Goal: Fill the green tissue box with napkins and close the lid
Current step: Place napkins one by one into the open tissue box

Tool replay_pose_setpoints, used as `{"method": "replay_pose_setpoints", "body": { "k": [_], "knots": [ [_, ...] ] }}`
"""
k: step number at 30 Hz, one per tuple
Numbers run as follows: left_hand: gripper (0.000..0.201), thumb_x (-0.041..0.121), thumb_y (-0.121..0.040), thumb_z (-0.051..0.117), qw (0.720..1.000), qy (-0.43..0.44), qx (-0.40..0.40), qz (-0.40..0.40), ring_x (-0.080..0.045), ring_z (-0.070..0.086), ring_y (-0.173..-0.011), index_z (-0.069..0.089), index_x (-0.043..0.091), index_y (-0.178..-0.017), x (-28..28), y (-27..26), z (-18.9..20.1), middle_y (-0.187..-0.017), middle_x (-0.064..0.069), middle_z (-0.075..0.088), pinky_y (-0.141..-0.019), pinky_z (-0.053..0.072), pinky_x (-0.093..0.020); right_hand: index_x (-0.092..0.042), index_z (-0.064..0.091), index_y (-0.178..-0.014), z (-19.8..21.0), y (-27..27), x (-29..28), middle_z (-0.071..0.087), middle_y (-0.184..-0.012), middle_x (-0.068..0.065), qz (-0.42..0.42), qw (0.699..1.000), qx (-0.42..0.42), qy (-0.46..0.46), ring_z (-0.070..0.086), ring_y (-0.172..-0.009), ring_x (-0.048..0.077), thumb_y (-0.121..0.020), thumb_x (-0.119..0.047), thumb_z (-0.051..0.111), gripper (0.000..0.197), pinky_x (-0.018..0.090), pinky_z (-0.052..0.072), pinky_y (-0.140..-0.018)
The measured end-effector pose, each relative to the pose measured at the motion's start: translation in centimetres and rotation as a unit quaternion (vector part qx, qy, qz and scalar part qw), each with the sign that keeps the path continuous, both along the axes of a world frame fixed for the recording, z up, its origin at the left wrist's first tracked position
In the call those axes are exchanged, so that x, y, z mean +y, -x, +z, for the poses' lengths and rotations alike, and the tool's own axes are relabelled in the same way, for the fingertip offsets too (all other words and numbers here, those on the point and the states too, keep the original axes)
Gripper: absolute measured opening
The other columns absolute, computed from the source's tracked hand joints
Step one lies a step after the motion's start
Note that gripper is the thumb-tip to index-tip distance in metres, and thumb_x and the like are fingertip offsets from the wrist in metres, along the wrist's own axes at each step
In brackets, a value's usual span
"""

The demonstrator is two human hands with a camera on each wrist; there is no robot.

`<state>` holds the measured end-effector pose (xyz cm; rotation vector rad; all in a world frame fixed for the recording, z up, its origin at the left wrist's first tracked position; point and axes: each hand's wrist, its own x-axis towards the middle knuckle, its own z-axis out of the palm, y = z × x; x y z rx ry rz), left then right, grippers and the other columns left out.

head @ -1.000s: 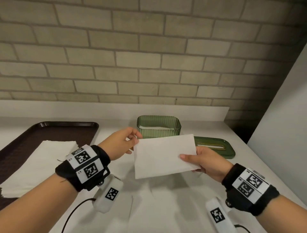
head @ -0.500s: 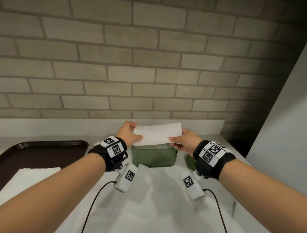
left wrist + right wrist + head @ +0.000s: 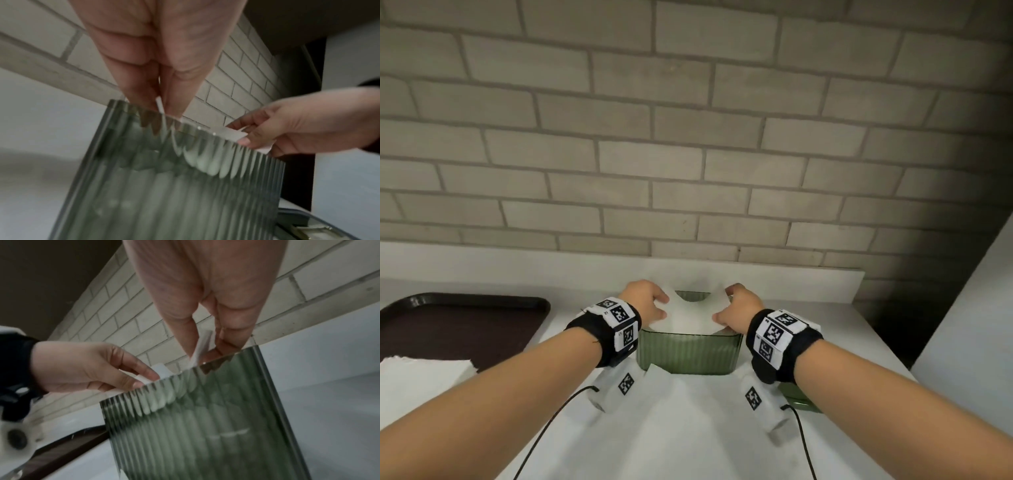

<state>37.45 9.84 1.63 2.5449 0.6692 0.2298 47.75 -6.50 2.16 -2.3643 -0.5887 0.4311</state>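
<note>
The ribbed green tissue box (image 3: 690, 354) stands open near the back of the white counter (image 3: 688, 428). A white napkin (image 3: 690, 315) sags into its mouth, bowed down in the middle. My left hand (image 3: 650, 303) pinches the napkin's left end and my right hand (image 3: 734, 310) pinches its right end, both just above the box rim. In the left wrist view the fingers (image 3: 144, 91) pinch the napkin edge (image 3: 160, 105) over the box (image 3: 174, 186). In the right wrist view the right fingers (image 3: 185, 331) clamp the napkin (image 3: 202, 344) above the box (image 3: 195, 426). The green lid (image 3: 799, 397) lies right of the box, mostly hidden by my right wrist.
A dark brown tray (image 3: 458, 325) sits at the left with a stack of white napkins (image 3: 421, 373) on its near part. A brick wall (image 3: 688, 137) rises behind the counter's back ledge. A pale panel (image 3: 969, 325) bounds the right side.
Both hands carried the napkin from in front of me, forward over the box and then down, so it now droops into the opening. The head view moved closer to the box.
</note>
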Motion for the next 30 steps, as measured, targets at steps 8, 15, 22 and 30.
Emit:
{"method": "replay_pose_setpoints", "body": {
  "k": [8, 15, 22, 30],
  "knots": [
    [0.035, 0.018, -0.08, 0.069, 0.989, -0.103, 0.107, 0.015, -0.019, 0.059, -0.112, 0.066, 0.013, -0.115, -1.2, -1.3, 0.0, -0.121, -0.002, 0.063, -0.092, 0.045, -0.022, -0.004, 0.054, -0.124, -0.4, -0.6, 0.1, 0.058, -0.126, 0.01, 0.09, 0.983, -0.083, 0.138, 0.057, -0.114, 0.024, -0.086, -0.013, 0.061, 0.039, 0.021, 0.044, -0.081],
    [0.025, 0.03, -0.078, 0.072, 0.968, -0.18, 0.176, 0.004, -0.022, 0.064, -0.101, 0.065, 0.008, -0.088, -0.2, -1.7, 1.2, -0.097, -0.006, 0.065, -0.081, 0.05, -0.026, -0.001, 0.06, -0.123, 1.1, -0.5, -0.7, 0.058, -0.128, 0.014, 0.099, 0.978, -0.123, 0.134, 0.054, -0.118, 0.026, -0.09, -0.008, 0.052, 0.034, 0.027, 0.045, -0.096],
    [0.038, 0.027, -0.081, 0.067, 0.957, -0.172, 0.227, -0.061, -0.019, 0.054, -0.071, 0.045, 0.013, -0.053, 0.0, -1.8, 1.6, -0.056, 0.003, 0.048, -0.068, 0.047, -0.026, -0.01, 0.066, -0.115, 1.7, 0.6, -1.8, 0.062, -0.121, 0.007, 0.076, 0.986, -0.128, 0.074, 0.058, -0.111, 0.021, -0.086, -0.017, 0.064, 0.03, 0.022, 0.044, -0.088],
    [0.032, 0.024, -0.082, 0.061, 0.954, -0.163, 0.236, -0.085, -0.022, 0.05, -0.063, 0.041, 0.014, -0.059, 0.2, -2.9, 0.6, -0.061, -0.001, 0.047, -0.051, 0.037, -0.02, -0.014, 0.073, -0.087, 2.1, 3.7, -2.0, 0.069, -0.079, -0.005, 0.094, 0.99, -0.109, -0.002, 0.064, -0.076, 0.013, -0.084, -0.013, 0.064, 0.01, 0.018, 0.049, -0.071]
  ]
}}
